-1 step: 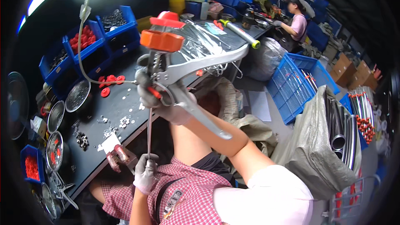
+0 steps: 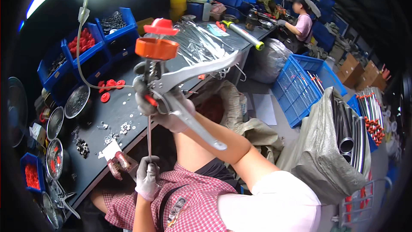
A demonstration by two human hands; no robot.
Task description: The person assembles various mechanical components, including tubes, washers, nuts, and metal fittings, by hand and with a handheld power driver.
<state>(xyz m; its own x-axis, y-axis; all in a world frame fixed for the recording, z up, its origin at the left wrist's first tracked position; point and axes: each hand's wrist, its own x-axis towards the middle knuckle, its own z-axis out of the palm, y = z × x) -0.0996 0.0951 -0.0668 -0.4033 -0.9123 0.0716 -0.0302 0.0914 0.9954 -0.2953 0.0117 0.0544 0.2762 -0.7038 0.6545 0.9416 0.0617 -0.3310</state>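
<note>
While the right hand (image 2: 169, 120), in a pale grey glove, is gripping a grey metal lever tool (image 2: 189, 75) left of the frame's centre, the left hand (image 2: 147, 180), gloved too, is clasping the lower end of a thin rod (image 2: 149, 139) in the lower part of the frame. The rod is running nearly upright between the two hands, and the right hand is hiding where its upper end is meeting the tool. One arm of the tool is rising toward the right, the other is slanting down across the right forearm (image 2: 227, 139), and the two are standing wide apart. Near the tool's top an orange collar (image 2: 156, 49) is showing, with a red cap (image 2: 161, 26) sitting above it.

On the dark tabletop (image 2: 98, 114), red knobs (image 2: 112, 84) are lying left of the tool, and small washers (image 2: 125, 128) are lying lower down. Blue bins (image 2: 88, 56) are standing at the upper left, above metal bowls (image 2: 55, 122). A silvery tube (image 2: 244, 35) with yellow-green ends is resting at the upper middle. At the right, a blue crate (image 2: 296, 90) is standing beside a woven sack (image 2: 315, 146) holding dark tubes (image 2: 343, 135). A co-worker (image 2: 304, 25) is facing left at the upper right.
</note>
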